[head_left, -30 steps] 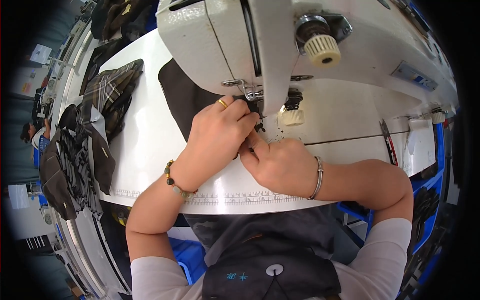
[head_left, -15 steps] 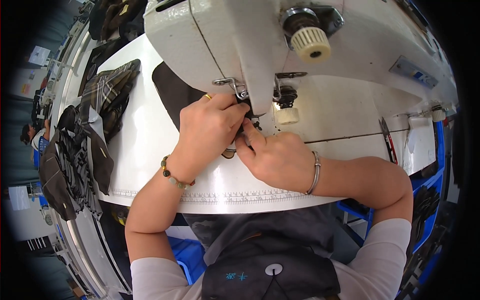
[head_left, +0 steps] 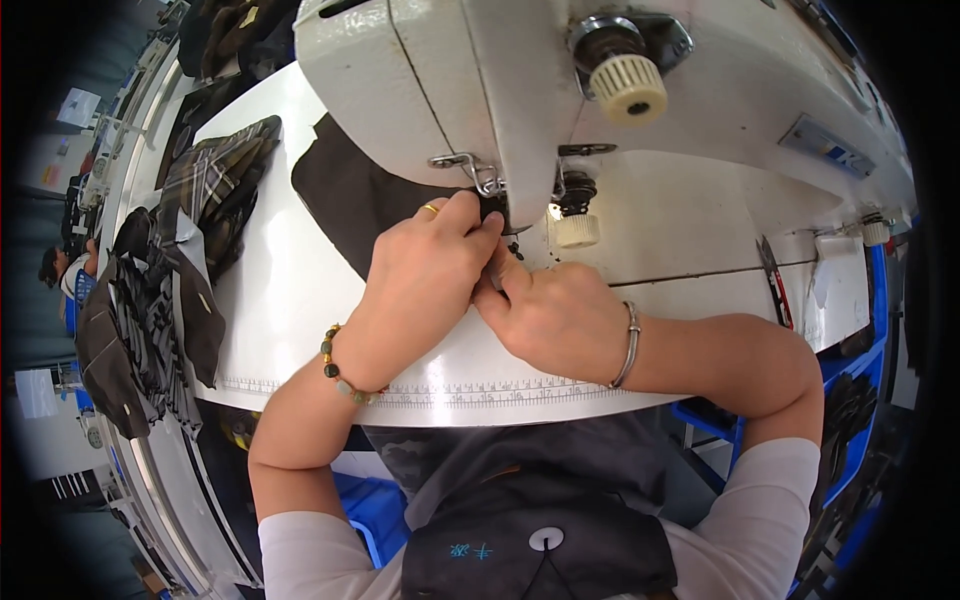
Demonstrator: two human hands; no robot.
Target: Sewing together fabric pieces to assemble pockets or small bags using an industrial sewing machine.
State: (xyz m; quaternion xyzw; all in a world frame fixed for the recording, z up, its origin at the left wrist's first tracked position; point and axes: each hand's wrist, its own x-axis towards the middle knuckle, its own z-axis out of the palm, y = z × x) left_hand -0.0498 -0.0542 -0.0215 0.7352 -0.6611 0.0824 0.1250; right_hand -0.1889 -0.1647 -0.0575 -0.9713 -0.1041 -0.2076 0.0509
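A white sewing machine (head_left: 395, 90) stands over dark brown fabric (head_left: 350, 200) on the white worktable (head_left: 260, 300). My left hand (head_left: 425, 275), with a ring and bead bracelet, is closed on the fabric just below the needle area (head_left: 488, 185), its fingers curled at the machine's head. My right hand (head_left: 555, 310), with a silver bangle, pinches at the fabric right beside it. Its fingertips meet my left fingers, and the piece between them is mostly hidden.
Piled plaid and dark garment pieces (head_left: 180, 260) lie at the left. Snips with red handles (head_left: 775, 285) lie at the right, above blue bins (head_left: 860, 400). A blue bin (head_left: 370, 520) sits below the table. A seated person (head_left: 70, 270) works at the far left.
The dark fabric has shifted left, showing more of its upper edge. Both hands have moved slightly left, still pinched together. The machine also appears a little further left than a second ago.
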